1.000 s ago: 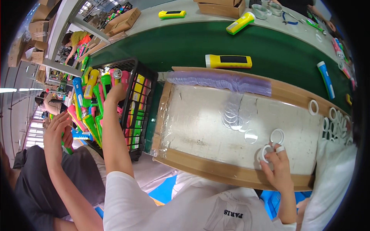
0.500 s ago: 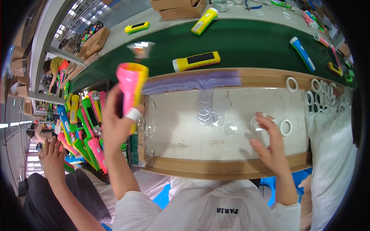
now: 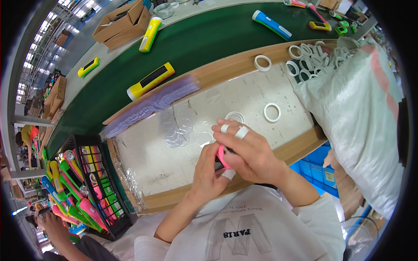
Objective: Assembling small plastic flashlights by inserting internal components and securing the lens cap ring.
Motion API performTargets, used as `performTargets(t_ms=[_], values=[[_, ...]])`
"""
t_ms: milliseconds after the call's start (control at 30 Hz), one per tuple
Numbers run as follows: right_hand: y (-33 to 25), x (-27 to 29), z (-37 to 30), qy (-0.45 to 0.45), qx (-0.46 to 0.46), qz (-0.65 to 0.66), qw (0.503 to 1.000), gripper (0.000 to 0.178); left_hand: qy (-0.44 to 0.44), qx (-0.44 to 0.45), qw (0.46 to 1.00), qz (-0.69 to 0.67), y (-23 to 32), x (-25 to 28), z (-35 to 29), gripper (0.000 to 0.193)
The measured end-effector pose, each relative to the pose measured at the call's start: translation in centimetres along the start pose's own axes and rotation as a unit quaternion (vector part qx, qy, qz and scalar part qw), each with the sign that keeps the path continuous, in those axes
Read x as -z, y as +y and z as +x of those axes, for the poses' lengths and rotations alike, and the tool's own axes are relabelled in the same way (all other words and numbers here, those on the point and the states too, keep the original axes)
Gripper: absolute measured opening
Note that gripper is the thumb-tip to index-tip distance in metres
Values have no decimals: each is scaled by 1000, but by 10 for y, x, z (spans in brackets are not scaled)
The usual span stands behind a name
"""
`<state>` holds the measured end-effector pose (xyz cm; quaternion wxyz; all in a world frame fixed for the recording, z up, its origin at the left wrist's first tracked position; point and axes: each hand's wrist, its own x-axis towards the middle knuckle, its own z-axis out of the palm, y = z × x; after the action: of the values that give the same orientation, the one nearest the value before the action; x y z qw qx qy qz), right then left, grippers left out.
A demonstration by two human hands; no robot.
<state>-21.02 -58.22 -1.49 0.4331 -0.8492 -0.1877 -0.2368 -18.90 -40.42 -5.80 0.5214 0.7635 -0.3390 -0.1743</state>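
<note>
A pink flashlight (image 3: 221, 157), mostly hidden by my fingers, is held low over the near side of the shallow cardboard tray. My left hand (image 3: 206, 173) wraps round its body. Over its end my right hand (image 3: 250, 154) is closed, with white tape on the fingers; whether a ring or lens is under them is hidden. Just beyond my fingers lies a white ring (image 3: 235, 116), and another white ring (image 3: 272, 112) rests to its right. A clear disc (image 3: 205, 139) lies left of my right fingertips, near a spread of overlapping clear discs (image 3: 175, 134).
A purplish row of stacked discs (image 3: 152, 106) lines the tray's far edge (image 3: 217, 78). White rings (image 3: 307, 58) heap at the far right by a white sack (image 3: 352, 113). Left stands a black crate (image 3: 104, 191) of colourful flashlights. Beyond, a green belt (image 3: 209, 32) carries flashlights. A co-worker's hand (image 3: 54, 226) is at lower left.
My left hand has brought the flashlight from the left to the tray's near middle. My right hand has left the rings and closed on the flashlight. The view has turned rightward.
</note>
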Motion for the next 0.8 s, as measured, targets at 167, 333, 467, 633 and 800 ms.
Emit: performTargets(t_ms=[167, 333, 467, 633, 800], values=[[-38, 3, -24, -109, -58, -83, 989, 89, 74, -61, 980, -177, -1, -17, -20, 88], [-54, -6, -33, -130, -56, 92, 986, 103, 159, -185, 943, -225, -11, -28, -27, 82], [-28, -2, -25, -108, -236, 530, 808, 82, 227, -165, 942, -184, -5, -28, -27, 64], [96, -24, 31, -114, -162, -154, 968, 33, 174, -153, 945, -232, -4, -19, -18, 60], [124, -41, 41, -166, -93, -256, 948, 25, 161, -157, 947, -228, -4, -15, -16, 61]])
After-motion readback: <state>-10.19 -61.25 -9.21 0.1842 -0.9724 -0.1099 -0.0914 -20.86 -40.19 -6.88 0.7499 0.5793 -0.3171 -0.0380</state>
